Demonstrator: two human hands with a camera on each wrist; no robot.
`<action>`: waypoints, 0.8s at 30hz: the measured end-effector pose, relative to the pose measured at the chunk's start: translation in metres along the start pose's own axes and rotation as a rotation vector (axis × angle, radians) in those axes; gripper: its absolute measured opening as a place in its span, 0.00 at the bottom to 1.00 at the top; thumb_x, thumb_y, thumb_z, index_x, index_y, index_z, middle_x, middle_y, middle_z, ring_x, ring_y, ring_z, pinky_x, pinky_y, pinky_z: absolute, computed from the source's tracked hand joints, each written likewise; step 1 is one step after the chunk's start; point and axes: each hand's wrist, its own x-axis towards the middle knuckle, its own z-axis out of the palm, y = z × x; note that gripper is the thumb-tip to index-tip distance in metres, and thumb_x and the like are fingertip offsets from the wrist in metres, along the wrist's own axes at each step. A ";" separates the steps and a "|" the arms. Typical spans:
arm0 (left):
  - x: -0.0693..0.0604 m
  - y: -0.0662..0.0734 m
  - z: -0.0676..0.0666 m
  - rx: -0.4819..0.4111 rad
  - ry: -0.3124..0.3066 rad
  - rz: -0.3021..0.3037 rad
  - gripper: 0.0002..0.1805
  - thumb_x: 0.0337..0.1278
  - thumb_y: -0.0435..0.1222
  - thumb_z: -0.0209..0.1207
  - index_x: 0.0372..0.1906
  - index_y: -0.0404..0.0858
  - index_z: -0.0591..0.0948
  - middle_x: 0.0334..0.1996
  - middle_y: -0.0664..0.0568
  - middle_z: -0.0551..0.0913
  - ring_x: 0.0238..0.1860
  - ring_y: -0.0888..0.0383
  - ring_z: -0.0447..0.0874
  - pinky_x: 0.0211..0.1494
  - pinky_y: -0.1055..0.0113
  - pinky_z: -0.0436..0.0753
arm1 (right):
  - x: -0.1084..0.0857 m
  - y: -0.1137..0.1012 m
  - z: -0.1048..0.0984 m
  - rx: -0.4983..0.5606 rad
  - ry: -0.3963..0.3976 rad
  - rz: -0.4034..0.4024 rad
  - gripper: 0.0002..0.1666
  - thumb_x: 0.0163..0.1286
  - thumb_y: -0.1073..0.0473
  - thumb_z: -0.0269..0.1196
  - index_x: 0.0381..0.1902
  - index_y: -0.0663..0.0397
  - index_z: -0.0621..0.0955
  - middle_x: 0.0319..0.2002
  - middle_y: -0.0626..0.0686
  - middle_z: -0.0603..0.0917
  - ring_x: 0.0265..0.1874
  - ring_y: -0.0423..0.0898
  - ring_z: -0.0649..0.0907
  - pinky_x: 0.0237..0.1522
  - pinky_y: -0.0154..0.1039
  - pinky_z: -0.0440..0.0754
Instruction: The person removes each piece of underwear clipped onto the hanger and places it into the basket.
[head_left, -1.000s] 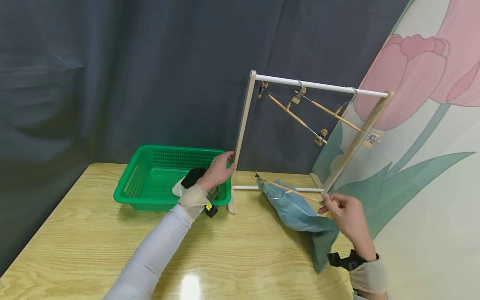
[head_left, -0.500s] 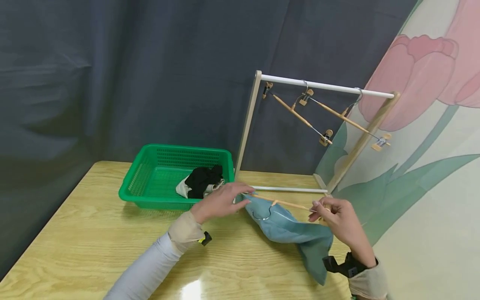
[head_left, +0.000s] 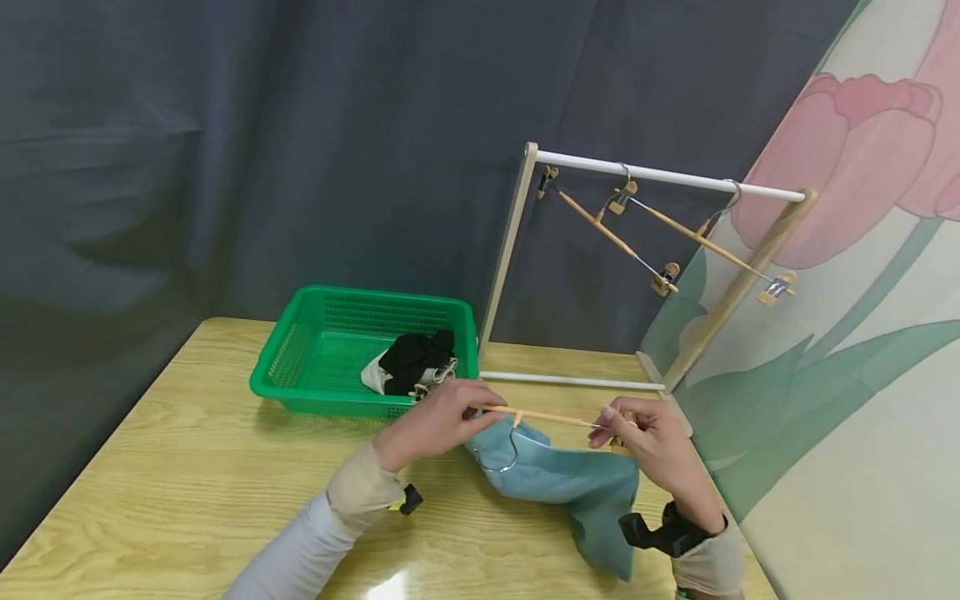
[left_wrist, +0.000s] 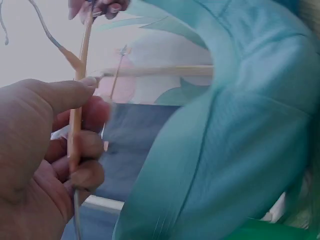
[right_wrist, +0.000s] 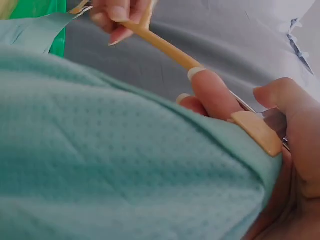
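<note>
Both hands hold a wooden clip hanger [head_left: 551, 417] above the table. My left hand [head_left: 442, 422] grips its bar left of the metal hook, with the fingers curled round the wood in the left wrist view. My right hand [head_left: 651, 442] pinches the hanger's right end, at the wooden clip [right_wrist: 257, 131]. A teal garment [head_left: 551, 475] hangs from the hanger, and in the right wrist view that clip sits on the garment's edge. The garment's lower end droops toward the table on the right.
A green basket [head_left: 288, 390] holds a black cloth [head_left: 412, 358] and a white cloth [head_left: 373, 375]. Behind my hands stands a rack with a white top rail [head_left: 675, 176]; two clip hangers hang from it. A mural wall [head_left: 862, 400] borders the table [head_left: 225, 475] on the right.
My left hand has come from the rack's left post, beside the basket, to the hanger's bar and now grips it. The hanger and the garment have come nearer to me.
</note>
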 end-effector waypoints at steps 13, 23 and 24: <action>-0.023 -0.001 -0.043 0.191 0.038 -0.001 0.11 0.71 0.38 0.61 0.49 0.42 0.89 0.34 0.58 0.85 0.27 0.69 0.74 0.35 0.71 0.77 | 0.032 0.003 0.037 0.024 0.019 0.021 0.18 0.77 0.69 0.57 0.27 0.51 0.85 0.24 0.50 0.89 0.26 0.42 0.88 0.20 0.36 0.74; -0.033 0.002 -0.070 0.283 0.062 -0.087 0.08 0.73 0.39 0.59 0.43 0.46 0.89 0.32 0.61 0.86 0.27 0.67 0.76 0.30 0.71 0.75 | 0.058 0.011 0.058 -0.070 0.057 -0.028 0.14 0.76 0.66 0.60 0.30 0.47 0.86 0.28 0.47 0.89 0.27 0.41 0.85 0.24 0.35 0.75; -0.034 0.003 -0.074 0.277 0.067 -0.102 0.08 0.73 0.39 0.60 0.41 0.47 0.89 0.31 0.63 0.85 0.25 0.67 0.74 0.29 0.71 0.74 | 0.060 0.010 0.060 -0.101 0.058 -0.030 0.13 0.76 0.65 0.60 0.32 0.47 0.86 0.30 0.46 0.89 0.27 0.41 0.84 0.25 0.35 0.77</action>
